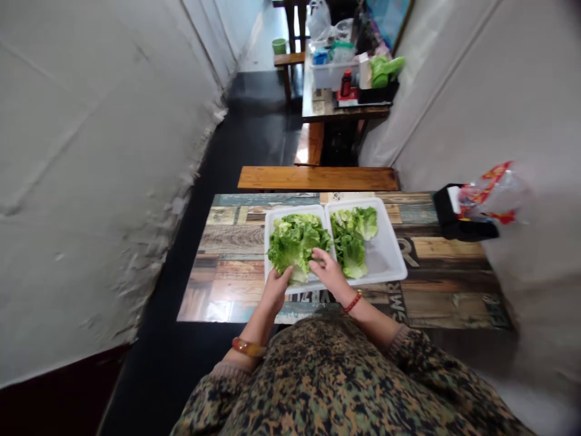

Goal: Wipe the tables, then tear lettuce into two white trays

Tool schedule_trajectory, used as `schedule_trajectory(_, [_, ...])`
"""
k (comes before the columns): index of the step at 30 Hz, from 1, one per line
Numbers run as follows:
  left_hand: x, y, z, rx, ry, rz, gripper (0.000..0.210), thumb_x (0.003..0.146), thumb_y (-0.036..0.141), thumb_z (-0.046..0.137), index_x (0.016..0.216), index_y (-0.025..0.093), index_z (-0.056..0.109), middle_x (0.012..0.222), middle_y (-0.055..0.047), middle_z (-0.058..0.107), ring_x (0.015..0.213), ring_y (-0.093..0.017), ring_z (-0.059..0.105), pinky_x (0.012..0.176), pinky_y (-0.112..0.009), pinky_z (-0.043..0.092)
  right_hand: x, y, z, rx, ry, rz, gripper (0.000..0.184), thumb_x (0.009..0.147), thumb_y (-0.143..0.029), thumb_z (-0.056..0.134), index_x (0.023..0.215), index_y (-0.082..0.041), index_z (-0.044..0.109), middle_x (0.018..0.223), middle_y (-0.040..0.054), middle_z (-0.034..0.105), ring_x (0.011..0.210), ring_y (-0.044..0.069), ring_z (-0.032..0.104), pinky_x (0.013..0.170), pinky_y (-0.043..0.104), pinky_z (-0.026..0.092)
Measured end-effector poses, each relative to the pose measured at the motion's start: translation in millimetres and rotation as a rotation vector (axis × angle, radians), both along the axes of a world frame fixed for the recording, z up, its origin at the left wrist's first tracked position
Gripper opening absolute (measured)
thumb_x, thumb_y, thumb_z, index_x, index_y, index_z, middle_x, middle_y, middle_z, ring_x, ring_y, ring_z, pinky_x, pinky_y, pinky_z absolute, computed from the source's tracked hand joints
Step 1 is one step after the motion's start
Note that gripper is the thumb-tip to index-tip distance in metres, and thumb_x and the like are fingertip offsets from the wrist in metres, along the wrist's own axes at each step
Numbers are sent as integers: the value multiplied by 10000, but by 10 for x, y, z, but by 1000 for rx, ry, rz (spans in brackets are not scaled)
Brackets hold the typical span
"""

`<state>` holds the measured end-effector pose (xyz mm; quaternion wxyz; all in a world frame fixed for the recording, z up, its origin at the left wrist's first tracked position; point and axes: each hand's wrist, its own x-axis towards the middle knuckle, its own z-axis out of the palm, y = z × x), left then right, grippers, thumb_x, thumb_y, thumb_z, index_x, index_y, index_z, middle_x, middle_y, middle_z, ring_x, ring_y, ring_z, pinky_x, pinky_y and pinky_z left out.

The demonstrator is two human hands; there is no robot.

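Observation:
Two white plastic trays stand side by side on the table. The left tray [269,227] is heaped with green lettuce leaves [297,236]. Fewer lettuce leaves [351,242] lie in the right tray [385,257], mostly along its left side. My left hand [273,292] grips the lower edge of a lettuce leaf at the front of the left tray, thumb on top. My right hand [330,272] is at that tray's front right corner, beside the same heap, its fingers parted and holding nothing that I can see.
The patchwork-patterned table [227,266] has a wooden bench [318,177] behind it. A black holder with a red-and-clear plastic bag [490,194] stands at the right by the wall. Farther back, another table [320,109] carries a white bin, a red-capped bottle [346,83] and bags.

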<state>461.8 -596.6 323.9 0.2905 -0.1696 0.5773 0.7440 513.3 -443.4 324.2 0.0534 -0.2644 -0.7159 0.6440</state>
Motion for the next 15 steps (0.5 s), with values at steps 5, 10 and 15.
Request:
schedule_trajectory(5, [101,254,23,-7,131,-247,455,695,427,747,1037,138,668,956,-90,733,875,-228,668,808,-340,504,106,16,-188,-122,-34,-35,335,719,-399,680,976,-186,655,909,38,693,792,175,614,700,286,505])
schedule_trajectory(10, [116,288,6,-71,96,-358,580,713,466,734,1196,175,596,1170,-118,650,962,-234,647,792,-334,505,226,375,-157,-202,49,-207,272,727,-364,638,918,-170,629,822,3,674,731,148,575,675,248,468])
schedule_trajectory(15, [70,187,-64,-76,53,-310,665,733,492,711,1293,189,519,1246,-142,580,961,-215,649,783,-331,493,446,1120,-345,106,-40,-356,344,765,-376,543,1031,-166,600,908,41,684,762,161,580,691,255,451])
